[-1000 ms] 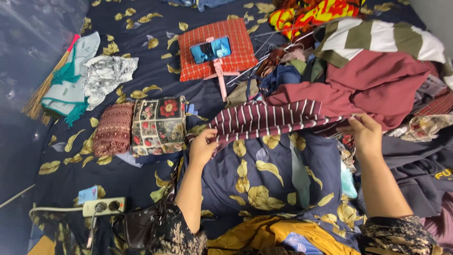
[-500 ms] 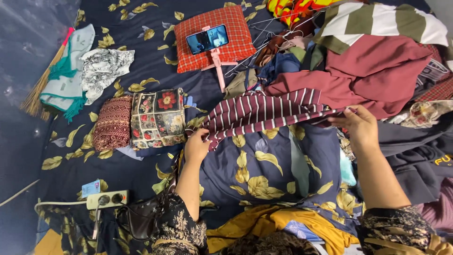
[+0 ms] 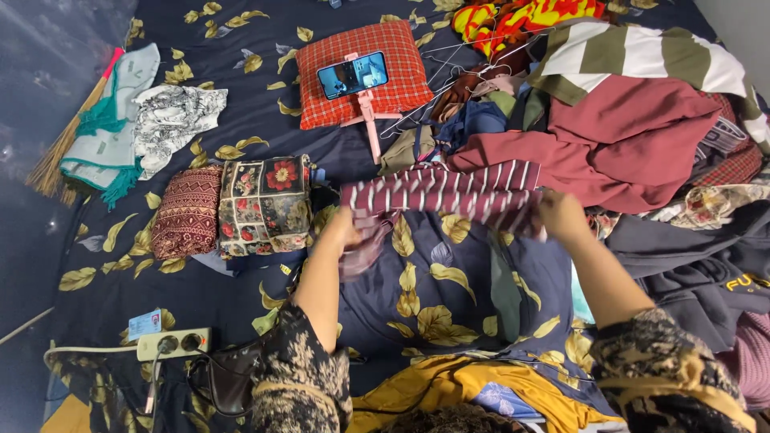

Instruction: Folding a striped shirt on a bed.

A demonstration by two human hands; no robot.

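Two hands hold one maroon garment with white stripes [image 3: 449, 191] stretched across a dark blue bedsheet with gold leaves [image 3: 241, 104], all seen from the single head camera. The left hand [image 3: 346, 228] grips the garment's left end, fingers closed on a bunched, blurred fold; the right hand [image 3: 559, 215] pinches the right end, fingers curled into the cloth. No true container shows: the nearest thing to one is a dark handbag [image 3: 228, 377] at the lower left, its inside not visible, just beside a white power strip [image 3: 172, 343] with a plug in it. Left of the garment sit two folded pieces side by side, a floral patchwork one [image 3: 269, 204] and a dark red patterned one [image 3: 188, 212]. Beyond them a phone [image 3: 353, 74] on a pink stand leans over a red checked pillow [image 3: 357, 76]. Compared with half a second ago, both hands have drawn closer together and the striped cloth is now a narrower band, its lower edge folded up. A heap of unfolded clothes [image 3: 634, 136] at the right is cut off by the frame edge, a straw broom [image 3: 60, 152] is half hidden under cloth at the left, and the left fingertips are too blurred to make out singly.
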